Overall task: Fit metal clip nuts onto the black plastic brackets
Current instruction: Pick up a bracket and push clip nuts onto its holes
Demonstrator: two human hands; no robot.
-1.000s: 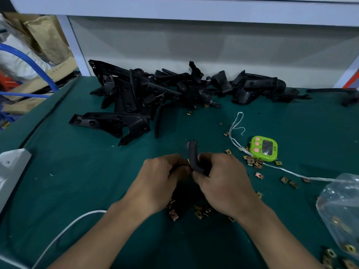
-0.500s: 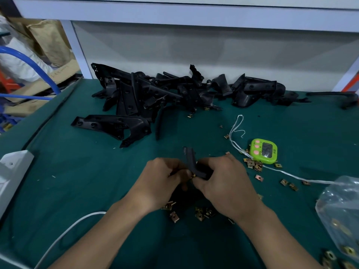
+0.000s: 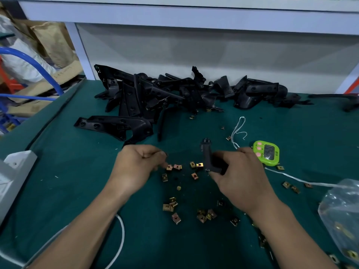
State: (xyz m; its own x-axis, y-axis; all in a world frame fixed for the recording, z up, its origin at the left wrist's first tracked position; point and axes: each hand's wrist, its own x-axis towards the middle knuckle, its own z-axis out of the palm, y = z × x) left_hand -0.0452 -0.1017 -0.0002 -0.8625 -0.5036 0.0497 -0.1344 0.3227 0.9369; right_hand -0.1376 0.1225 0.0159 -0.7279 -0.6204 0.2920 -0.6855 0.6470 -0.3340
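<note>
A small black plastic bracket [image 3: 207, 159] stands upright above the middle of a green table [image 3: 58, 191], gripped at its lower end by the right hand [image 3: 240, 179], whose fingers are clenched around it. The left hand [image 3: 136, 166] is apart from it, to its left, fingers curled, fingertips [image 3: 165, 164] touching a brass-coloured clip nut [image 3: 169, 167] lying on the cloth; whether they pinch it is unclear. More loose clip nuts [image 3: 196, 175] lie scattered between and below both hands. A heap of black brackets [image 3: 155, 96] fills the table's far side. A green timer [image 3: 267, 154] sits just right of the right hand, and a clear plastic bag [image 3: 343, 214] lies at the right edge.
</note>
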